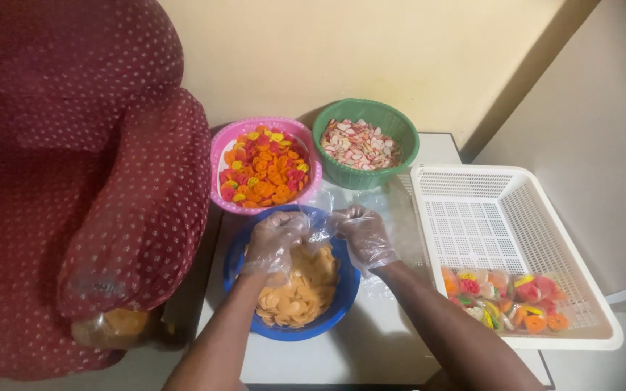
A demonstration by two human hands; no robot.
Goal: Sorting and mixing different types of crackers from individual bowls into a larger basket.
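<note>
Right over the blue bowl (342, 300), near the desk's front edge: both gloved hands up close together, pinching a thin clear plastic bag (318, 226) between them. Left hand (275, 242) curled around the bag's left side, fingers bunched, wrapped in a loose transparent glove. Right hand (364, 237) likewise gloved, fingers closed on the bag's right side, touching the same crinkled film. Hard to tell whether anything sat inside the bag; too clear and crumpled to read.

Below the hands, pale orange round chips (302, 293) heaped in the blue bowl, filling most of it. Just behind, touching the blue rim, a pink bowl (219, 152) piled with small red, orange and yellow pieces (264, 168). Beside that, toward the desk's back edge, a green basket (404, 137) holding white-and-pink flakes (360, 143). Clear plastic sheeting (394, 210) spread flat on the desk (371, 347) between the green basket and the right hand.

Over at the desk's right edge, a white slotted tray (501, 217), overhanging the corner, with filled little packets (505, 298) of mixed colourful pieces clustered in its near end. Off the left edge, a dark red dotted armchair (74, 181) pressed close.
</note>
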